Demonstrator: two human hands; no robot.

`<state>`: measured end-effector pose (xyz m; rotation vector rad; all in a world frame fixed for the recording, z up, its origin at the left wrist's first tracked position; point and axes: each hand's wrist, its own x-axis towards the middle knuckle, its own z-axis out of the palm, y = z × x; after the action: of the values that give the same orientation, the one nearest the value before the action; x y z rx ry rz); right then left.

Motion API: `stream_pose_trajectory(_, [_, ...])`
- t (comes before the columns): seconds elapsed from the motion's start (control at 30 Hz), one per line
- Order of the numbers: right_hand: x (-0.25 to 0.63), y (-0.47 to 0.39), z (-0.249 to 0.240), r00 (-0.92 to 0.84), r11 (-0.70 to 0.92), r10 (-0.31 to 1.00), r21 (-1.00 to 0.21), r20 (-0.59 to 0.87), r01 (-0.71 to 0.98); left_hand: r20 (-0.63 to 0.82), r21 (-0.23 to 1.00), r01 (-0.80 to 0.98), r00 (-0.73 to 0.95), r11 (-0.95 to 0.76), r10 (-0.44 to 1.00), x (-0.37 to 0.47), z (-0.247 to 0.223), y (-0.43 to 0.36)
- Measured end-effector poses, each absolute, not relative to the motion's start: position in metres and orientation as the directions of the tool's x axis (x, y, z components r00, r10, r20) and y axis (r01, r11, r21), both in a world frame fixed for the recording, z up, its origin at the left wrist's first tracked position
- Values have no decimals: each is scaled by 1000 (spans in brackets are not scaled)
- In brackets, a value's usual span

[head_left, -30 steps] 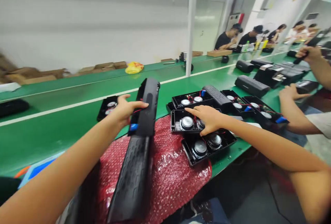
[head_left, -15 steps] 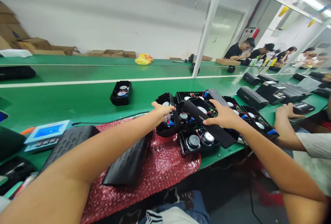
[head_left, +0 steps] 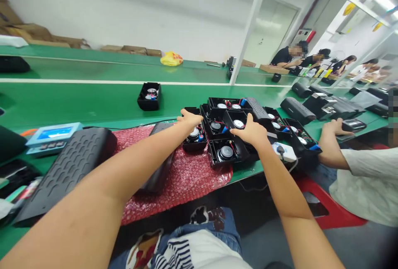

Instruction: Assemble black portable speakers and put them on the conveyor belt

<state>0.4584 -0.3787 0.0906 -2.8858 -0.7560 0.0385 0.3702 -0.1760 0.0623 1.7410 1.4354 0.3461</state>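
Observation:
Several open black speaker housings with round silver drivers, red wires and blue parts stand close together on the green bench. My left hand (head_left: 189, 120) is closed over the far edge of the leftmost speaker housing (head_left: 194, 146), its fingertips partly hidden. Across the middle of the group, my right hand (head_left: 252, 131) grips another speaker housing (head_left: 229, 115), thumb on its left side and fingers over the far side. A closed black speaker shell (head_left: 157, 173) lies on red bubble wrap (head_left: 189, 178), partly behind my left forearm.
One open housing (head_left: 149, 97) sits apart on the bench (head_left: 102, 99). At left are a light-blue device with a screen (head_left: 54, 137) and a textured black shell (head_left: 71, 163). A white power strip (head_left: 285, 152) lies right of my hand. A co-worker's hand (head_left: 334, 127) touches a black case.
The housing under my right hand has turned from showing its lettered black side to sitting more upright among the others. My left hand stays on the leftmost housing, which now sits lower. The view has shifted.

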Motion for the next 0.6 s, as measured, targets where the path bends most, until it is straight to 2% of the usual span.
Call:
stream_pose_trajectory(0.13, [454, -379, 90, 850, -848, 525, -107, -32, 520, -296, 803, 594, 469, -50, 832, 346, 79, -173])
stream_pose_trajectory(0.2, [451, -381, 95, 839, -838, 544, -70, -29, 541, -257, 824, 549, 587, -144, 767, 322, 90, -170])
stream_pose_trajectory(0.27, [447, -378, 106, 814, -814, 580, -26, 9, 580, -190, 790, 525, 701, -316, 687, 291, 99, -164])
stream_pose_trajectory(0.37, [445, -350, 132, 697, -698, 713, -21, 74, 716, -29, 581, 450, 844, -678, 535, 238, 103, -155])
stream_pose_trajectory(0.43, [446, -310, 149, 582, -578, 807, -67, 102, 813, 40, 409, 410, 885, -816, 464, 205, 99, -153])
stream_pose_trajectory(0.5, [447, -251, 160, 492, -478, 863, -125, 118, 869, 32, 317, 446, 877, -837, 479, 177, 94, -159])
stream_pose_trajectory(0.6, [442, -147, 157, 454, -429, 886, -208, 93, 879, -4, 271, 503, 853, -821, 521, 136, 84, -178])
